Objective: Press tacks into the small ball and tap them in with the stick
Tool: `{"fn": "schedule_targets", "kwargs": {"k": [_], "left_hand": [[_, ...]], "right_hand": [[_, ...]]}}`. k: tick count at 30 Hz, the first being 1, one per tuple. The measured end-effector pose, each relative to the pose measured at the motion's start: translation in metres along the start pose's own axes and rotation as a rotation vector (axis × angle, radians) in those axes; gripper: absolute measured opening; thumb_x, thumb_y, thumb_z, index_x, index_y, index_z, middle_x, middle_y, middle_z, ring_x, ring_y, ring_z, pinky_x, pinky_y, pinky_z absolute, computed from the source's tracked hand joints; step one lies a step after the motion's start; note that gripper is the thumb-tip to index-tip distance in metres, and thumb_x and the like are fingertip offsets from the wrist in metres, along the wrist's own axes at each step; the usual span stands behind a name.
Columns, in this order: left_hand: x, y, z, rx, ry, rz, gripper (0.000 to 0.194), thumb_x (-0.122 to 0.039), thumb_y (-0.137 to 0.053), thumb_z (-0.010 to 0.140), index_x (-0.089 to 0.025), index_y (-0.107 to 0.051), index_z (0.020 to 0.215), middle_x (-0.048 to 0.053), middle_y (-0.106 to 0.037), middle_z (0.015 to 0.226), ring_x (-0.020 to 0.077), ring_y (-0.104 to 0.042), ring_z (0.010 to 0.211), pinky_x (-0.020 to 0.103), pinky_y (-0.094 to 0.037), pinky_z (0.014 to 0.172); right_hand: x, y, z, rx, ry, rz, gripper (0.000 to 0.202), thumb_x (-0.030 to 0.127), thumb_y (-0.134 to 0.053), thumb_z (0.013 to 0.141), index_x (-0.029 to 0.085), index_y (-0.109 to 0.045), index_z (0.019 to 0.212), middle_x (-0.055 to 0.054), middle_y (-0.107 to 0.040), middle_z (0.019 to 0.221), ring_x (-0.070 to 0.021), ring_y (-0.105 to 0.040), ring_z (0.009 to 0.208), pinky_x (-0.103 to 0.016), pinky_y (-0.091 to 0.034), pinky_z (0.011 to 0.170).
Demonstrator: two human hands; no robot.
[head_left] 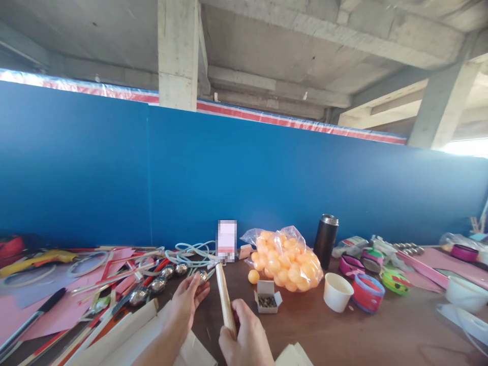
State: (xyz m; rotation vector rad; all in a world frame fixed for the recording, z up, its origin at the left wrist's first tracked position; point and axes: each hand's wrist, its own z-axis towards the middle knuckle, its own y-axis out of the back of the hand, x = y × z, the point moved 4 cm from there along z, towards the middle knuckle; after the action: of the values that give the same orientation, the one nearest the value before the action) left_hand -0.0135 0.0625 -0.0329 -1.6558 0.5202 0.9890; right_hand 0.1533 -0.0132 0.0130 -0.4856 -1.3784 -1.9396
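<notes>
My left hand (186, 302) is closed, with a shiny silver ball (203, 276) between its thumb and fingers. A pale wooden stick (224, 295) points away from me in my right hand (246, 333), whose fingers wrap round its near end. What is at the stick's far end is too small to make out. Several more silver balls (157, 284) lie left of my left hand. To the right of the stick stands a small open box (267, 302) of tiny dark metal pieces. White paper or card (131, 330) lies under my left forearm.
A clear bag of orange balls (284, 262) sits behind the box, with one loose orange ball (253, 276). Rightward are a black flask (326, 241), a paper cup (338, 292) and coloured bands (368, 292). A yellow glue gun (41, 260) and sticks clutter the left. A blue partition (244, 178) closes the back.
</notes>
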Motion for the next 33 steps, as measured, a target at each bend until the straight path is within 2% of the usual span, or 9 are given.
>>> {"fn": "schedule_targets", "kwargs": {"k": [8,13,20,29,33], "left_hand": [[-0.005,-0.004,-0.007,-0.023,0.011,0.008,0.010,-0.019,-0.061,0.073,-0.013,-0.058,0.081,0.005,-0.064,0.072,0.0146,-0.064,0.067,0.029,-0.054,0.066],[-0.005,-0.004,-0.006,-0.007,0.022,0.004,0.008,-0.017,-0.060,0.074,-0.014,-0.058,0.081,0.004,-0.063,0.070,0.0141,-0.064,0.066,0.029,-0.054,0.065],[-0.002,-0.001,-0.003,-0.009,-0.002,-0.016,0.010,-0.018,-0.060,0.074,-0.015,-0.058,0.083,0.005,-0.064,0.080,0.0143,-0.064,0.070,0.030,-0.054,0.068],[-0.007,-0.003,-0.006,0.016,-0.012,-0.036,0.010,-0.016,-0.059,0.074,-0.014,-0.059,0.084,0.004,-0.064,0.073,0.0146,-0.064,0.068,0.029,-0.054,0.068],[-0.007,-0.003,-0.006,0.000,-0.010,-0.036,0.010,-0.016,-0.059,0.074,-0.014,-0.059,0.085,0.005,-0.065,0.077,0.0146,-0.064,0.068,0.029,-0.054,0.068]], "right_hand": [[0.002,0.003,-0.002,-0.017,0.013,0.090,0.018,0.008,-0.044,0.057,0.021,-0.043,0.070,0.006,-0.042,0.057,-0.0105,-0.041,0.050,-0.018,-0.029,0.048],[0.008,0.010,-0.004,0.029,0.015,0.156,0.016,0.008,-0.044,0.059,0.021,-0.044,0.068,0.005,-0.043,0.057,-0.0109,-0.042,0.052,-0.018,-0.029,0.048],[0.011,0.014,0.000,-0.021,-0.010,0.268,0.015,0.010,-0.044,0.062,0.021,-0.042,0.072,0.006,-0.041,0.058,-0.0099,-0.039,0.050,-0.017,-0.030,0.047],[0.010,0.011,-0.005,0.020,0.059,0.143,0.019,0.008,-0.044,0.059,0.021,-0.044,0.074,0.004,-0.046,0.063,-0.0115,-0.045,0.056,-0.018,-0.033,0.052],[0.011,0.014,-0.005,-0.020,0.070,0.124,0.020,0.009,-0.044,0.060,0.021,-0.045,0.076,0.003,-0.047,0.065,-0.0122,-0.045,0.057,-0.018,-0.034,0.053]]}}
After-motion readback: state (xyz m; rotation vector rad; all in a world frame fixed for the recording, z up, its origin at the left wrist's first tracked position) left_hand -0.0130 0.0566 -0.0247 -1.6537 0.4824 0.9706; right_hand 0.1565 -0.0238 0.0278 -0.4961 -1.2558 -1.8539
